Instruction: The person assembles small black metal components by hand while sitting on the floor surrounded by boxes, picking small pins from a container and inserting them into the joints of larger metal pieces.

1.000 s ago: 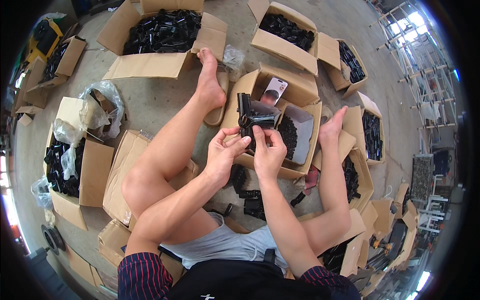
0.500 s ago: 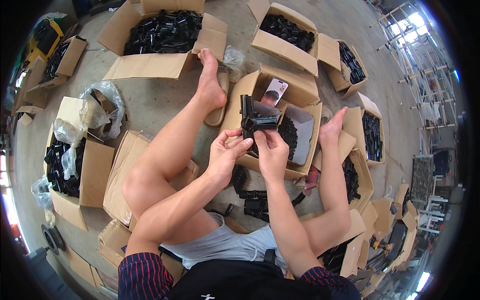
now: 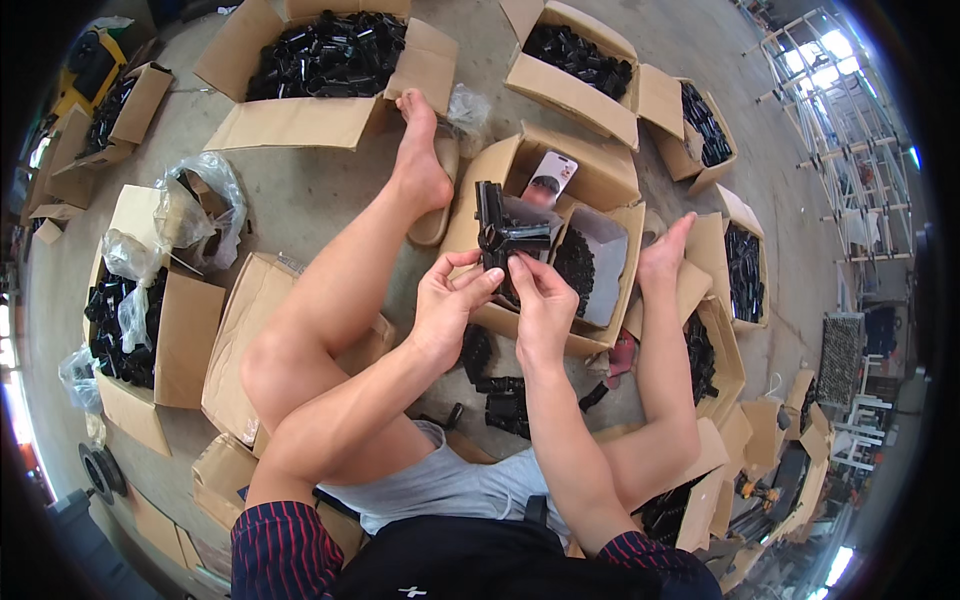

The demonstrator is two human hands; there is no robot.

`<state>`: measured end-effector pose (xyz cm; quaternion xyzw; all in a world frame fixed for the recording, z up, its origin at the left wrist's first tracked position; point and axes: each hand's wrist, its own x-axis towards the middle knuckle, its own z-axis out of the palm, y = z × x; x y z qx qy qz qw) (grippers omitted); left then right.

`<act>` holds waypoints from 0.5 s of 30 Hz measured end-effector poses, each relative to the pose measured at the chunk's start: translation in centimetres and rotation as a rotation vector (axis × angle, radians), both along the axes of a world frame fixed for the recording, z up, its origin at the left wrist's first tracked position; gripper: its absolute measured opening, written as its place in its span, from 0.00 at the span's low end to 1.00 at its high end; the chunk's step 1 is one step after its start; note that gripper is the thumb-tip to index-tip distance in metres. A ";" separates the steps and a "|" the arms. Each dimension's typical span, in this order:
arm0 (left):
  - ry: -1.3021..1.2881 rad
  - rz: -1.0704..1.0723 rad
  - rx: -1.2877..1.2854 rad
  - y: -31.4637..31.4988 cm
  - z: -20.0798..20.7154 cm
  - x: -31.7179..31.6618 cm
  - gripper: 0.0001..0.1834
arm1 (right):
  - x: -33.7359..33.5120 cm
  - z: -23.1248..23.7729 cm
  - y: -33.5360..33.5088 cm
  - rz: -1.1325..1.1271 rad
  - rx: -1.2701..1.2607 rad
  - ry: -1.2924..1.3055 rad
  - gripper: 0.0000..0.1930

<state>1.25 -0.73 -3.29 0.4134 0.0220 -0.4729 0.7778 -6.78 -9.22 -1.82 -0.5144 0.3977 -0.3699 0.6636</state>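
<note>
My left hand and my right hand come together in front of me, pinching a black branched connector piece from below between thumbs and fingers. One long arm of the piece points up and away, another sticks out to the right; its lower end is partly hidden by my fingers. Just beyond it stands an open cardboard box. Inside that box is a grey-lined compartment with many small dark parts. A phone leans at the box's back.
Open boxes of black parts surround me, among them a large one far left and one far right. Black pieces lie on the floor between my legs. A plastic bag hangs at the left box. Metal racks stand right.
The connector piece has shifted slightly left and up in the picture, its upright arm tilting a bit further left. Both hands keep their hold; the whole view has shifted slightly.
</note>
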 end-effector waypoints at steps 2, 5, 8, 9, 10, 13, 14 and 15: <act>0.005 -0.009 0.014 0.7 -0.9 -0.3 0.18 | -0.1 -0.5 -0.3 -0.011 -0.051 0.150 0.11; 0.009 0.010 -0.036 0.1 -0.5 0.1 0.18 | 0.4 -1.1 -0.3 -0.007 0.006 -0.014 0.13; 0.018 -0.007 0.005 0.3 0.0 -0.1 0.18 | 0.3 -0.5 0.4 0.014 0.198 -0.168 0.12; 0.018 -0.003 0.006 0.2 -0.2 -0.1 0.18 | 0.3 -0.2 0.4 0.027 0.278 -0.199 0.12; 0.022 -0.007 0.008 0.1 -0.2 -0.2 0.19 | 0.2 -0.6 0.4 0.008 0.258 -0.174 0.12; 0.022 0.001 0.016 0.0 0.0 -0.4 0.18 | 0.5 -1.5 0.7 -0.073 0.246 -0.129 0.11; 0.027 0.009 0.019 0.0 0.0 -0.5 0.18 | 0.7 -1.7 1.0 -0.098 0.252 -0.126 0.10; 0.031 0.011 0.018 0.0 0.0 -0.5 0.18 | 1.0 -1.8 1.2 -0.123 0.257 -0.123 0.11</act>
